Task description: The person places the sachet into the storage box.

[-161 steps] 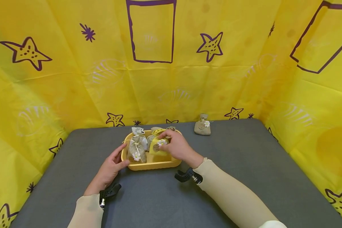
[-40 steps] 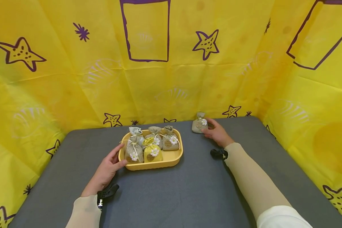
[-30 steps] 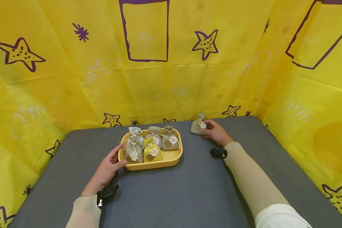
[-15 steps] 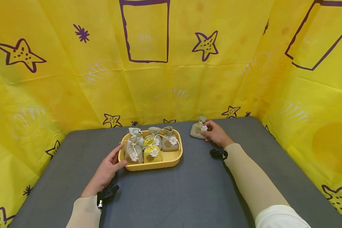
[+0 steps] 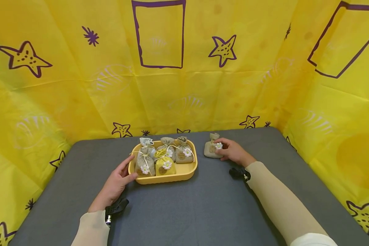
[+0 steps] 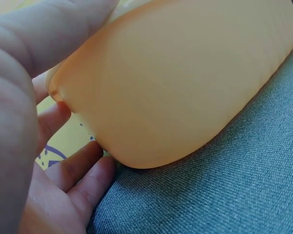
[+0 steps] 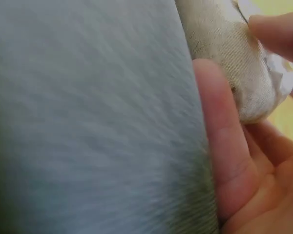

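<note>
My right hand (image 5: 233, 152) pinches a beige drawstring sachet (image 5: 209, 150) with a white flower, right of the tray. In the right wrist view the thumb lies over the front of the sachet (image 7: 229, 58), and the other fingers are behind and under it. At the left end of the yellow tray (image 5: 189, 176), my left hand (image 5: 118, 182) holds the corner. The left wrist view shows its thumb over the rim and its fingers against the outer wall of the tray (image 6: 161, 92).
Inside the tray stand a yellow sachet (image 5: 169, 170) and several grey-beige ones, such as the sachet (image 5: 182, 157) at the right. Bare tray floor (image 5: 184, 168) shows at front right. A yellow printed cloth (image 5: 190, 82) walls the grey table (image 5: 184, 212).
My right hand has let go of the yellow sachet in the tray and gone right to the beige sachet. It has drawn that sachet nearer me. My left hand has stayed at the tray.
</note>
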A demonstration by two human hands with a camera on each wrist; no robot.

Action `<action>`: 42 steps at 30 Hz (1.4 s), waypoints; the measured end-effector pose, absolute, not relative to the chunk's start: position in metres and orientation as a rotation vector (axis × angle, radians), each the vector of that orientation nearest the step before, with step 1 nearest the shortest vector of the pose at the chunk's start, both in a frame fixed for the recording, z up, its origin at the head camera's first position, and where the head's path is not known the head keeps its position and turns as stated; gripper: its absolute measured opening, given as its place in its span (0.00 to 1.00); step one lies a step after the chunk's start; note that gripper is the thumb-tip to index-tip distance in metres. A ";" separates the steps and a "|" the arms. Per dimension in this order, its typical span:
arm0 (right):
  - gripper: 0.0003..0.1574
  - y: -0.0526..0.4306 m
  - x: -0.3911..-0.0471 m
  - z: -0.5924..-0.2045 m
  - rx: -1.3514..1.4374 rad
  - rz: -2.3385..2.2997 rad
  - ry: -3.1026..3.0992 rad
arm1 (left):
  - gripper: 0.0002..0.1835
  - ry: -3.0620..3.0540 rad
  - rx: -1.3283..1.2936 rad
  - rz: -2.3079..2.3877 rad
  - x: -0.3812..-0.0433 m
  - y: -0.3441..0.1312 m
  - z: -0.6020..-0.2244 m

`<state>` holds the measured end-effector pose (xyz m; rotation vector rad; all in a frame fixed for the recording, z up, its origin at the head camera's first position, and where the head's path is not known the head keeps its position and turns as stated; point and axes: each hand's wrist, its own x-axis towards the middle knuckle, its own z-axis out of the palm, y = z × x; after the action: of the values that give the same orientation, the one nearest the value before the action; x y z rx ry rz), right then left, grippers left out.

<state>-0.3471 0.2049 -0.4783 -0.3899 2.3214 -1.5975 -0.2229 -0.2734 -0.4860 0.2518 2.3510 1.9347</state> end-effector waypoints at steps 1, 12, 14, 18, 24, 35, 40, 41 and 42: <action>0.29 0.204 -0.344 -0.479 -0.402 -1.593 2.308 | 0.41 2.352 0.252 1.934 -0.223 -0.273 -0.486; 0.25 0.198 -0.310 -0.483 -0.518 -1.555 2.319 | 0.41 2.350 0.246 1.950 -0.221 -0.273 -0.489; 0.24 0.196 -0.302 -0.482 -0.538 -1.546 2.344 | 0.40 2.341 0.253 1.958 -0.221 -0.273 -0.490; 0.22 0.195 -0.288 -0.479 -0.590 -1.547 2.376 | 0.40 2.330 0.260 1.968 -0.221 -0.272 -0.491; 0.21 0.195 -0.273 -0.477 -0.639 -1.515 2.420 | 0.40 2.340 0.247 1.952 -0.220 -0.272 -0.492; 0.20 0.167 -0.263 -0.437 -0.549 -1.778 2.463 | 0.41 2.333 0.269 1.968 -0.222 -0.273 -0.489; 0.20 0.137 -0.267 -0.416 -0.604 -1.779 2.461 | 0.41 2.354 0.266 1.936 -0.222 -0.274 -0.486; 0.20 0.131 -0.268 -0.414 -0.613 -1.781 2.458 | 0.41 2.357 0.267 1.932 -0.222 -0.274 -0.486; 0.19 0.124 -0.269 -0.413 -0.621 -1.788 2.449 | 0.41 2.358 0.267 1.930 -0.222 -0.274 -0.486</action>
<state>-0.2692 0.1244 -0.4133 -0.6212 2.4485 -1.7878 -0.2223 -0.2737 -0.4857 0.2674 2.3577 1.9296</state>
